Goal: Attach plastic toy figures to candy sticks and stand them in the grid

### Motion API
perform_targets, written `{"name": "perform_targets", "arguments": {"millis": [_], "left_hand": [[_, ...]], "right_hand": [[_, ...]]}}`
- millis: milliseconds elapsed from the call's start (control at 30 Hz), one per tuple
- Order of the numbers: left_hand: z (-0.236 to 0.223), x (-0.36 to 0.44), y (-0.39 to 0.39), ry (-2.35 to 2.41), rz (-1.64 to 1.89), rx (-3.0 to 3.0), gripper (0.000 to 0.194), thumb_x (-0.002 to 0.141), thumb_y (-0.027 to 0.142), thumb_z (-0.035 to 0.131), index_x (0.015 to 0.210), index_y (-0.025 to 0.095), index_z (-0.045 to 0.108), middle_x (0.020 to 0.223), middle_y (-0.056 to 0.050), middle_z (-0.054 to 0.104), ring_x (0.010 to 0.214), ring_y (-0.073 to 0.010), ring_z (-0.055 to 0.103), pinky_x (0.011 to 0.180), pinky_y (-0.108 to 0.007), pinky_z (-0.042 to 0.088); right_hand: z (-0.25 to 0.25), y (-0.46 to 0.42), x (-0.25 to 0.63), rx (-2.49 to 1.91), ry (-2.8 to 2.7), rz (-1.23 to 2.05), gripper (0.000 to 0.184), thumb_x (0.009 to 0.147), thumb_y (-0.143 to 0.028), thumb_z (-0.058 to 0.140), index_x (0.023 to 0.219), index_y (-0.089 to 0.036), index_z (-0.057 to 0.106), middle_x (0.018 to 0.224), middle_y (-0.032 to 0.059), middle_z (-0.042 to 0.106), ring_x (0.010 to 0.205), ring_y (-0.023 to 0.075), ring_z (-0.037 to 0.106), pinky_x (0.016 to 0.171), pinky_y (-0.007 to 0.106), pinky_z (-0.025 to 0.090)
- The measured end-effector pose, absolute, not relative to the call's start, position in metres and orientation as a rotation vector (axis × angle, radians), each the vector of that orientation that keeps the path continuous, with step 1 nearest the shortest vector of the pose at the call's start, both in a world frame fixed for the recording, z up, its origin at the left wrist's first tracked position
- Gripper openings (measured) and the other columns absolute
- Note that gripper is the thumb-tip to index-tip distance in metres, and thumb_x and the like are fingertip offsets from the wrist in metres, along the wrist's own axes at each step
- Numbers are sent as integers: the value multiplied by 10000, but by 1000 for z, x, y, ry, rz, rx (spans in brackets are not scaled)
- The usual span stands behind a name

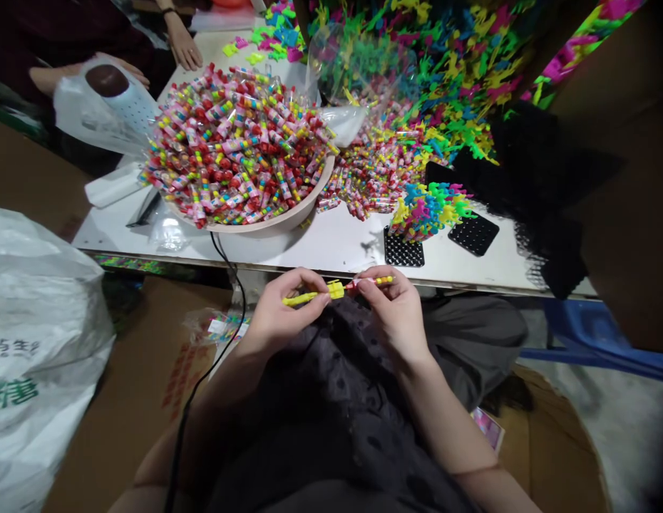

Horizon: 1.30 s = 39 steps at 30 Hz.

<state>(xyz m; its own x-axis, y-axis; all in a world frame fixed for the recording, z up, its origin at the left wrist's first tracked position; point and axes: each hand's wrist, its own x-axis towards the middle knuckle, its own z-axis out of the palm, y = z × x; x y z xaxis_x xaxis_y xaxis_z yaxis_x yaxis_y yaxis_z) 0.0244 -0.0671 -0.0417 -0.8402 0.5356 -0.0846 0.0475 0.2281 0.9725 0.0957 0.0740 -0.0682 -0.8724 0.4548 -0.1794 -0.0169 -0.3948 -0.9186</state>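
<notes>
Head view: my left hand (286,310) is drawn nearly closed, thumb and index finger pinched on a yellow plastic piece (313,294), its thin end reaching left, its blocky end to the right. My right hand (398,317) is likewise closed down, thumb and fingers gripping a small candy tube (358,283), red at the inner end, with yellow and orange beads showing at the outer. Both pieces lie roughly end to end over my lap, just off the near edge of the white table (331,246); whether the tips touch, I cannot tell. On the table's left part, a pale basin (304,214) heaped with candy tubes (235,142), close to the near edge. Just right of it, a loose spread of similar tubes (377,171). Farther right, a bunch of coloured plastic figures (430,210) stands above a black perforated pad (404,251) near the near edge; a second black pad (473,234) lies right of that one. Toward the far right, a large mass of bright plastic pieces (443,64). A black cable (217,356) drops over the near edge left of my hands. Another person's hand (185,50) rests at the far left corner.
</notes>
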Motion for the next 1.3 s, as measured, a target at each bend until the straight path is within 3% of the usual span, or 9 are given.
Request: {"name": "perform_targets", "arguments": {"millis": [1300], "left_hand": [[-60, 31, -69, 1871, 1696, 354, 156, 647, 215, 642, 632, 149, 502, 686, 15, 558, 645, -87, 522, 627, -219, 425]], "right_hand": [[-74, 68, 102, -623, -1695, 2190, 161, 687, -295, 666, 754, -188, 566, 689, -18, 604, 629, 105, 565, 615, 230, 455]]}}
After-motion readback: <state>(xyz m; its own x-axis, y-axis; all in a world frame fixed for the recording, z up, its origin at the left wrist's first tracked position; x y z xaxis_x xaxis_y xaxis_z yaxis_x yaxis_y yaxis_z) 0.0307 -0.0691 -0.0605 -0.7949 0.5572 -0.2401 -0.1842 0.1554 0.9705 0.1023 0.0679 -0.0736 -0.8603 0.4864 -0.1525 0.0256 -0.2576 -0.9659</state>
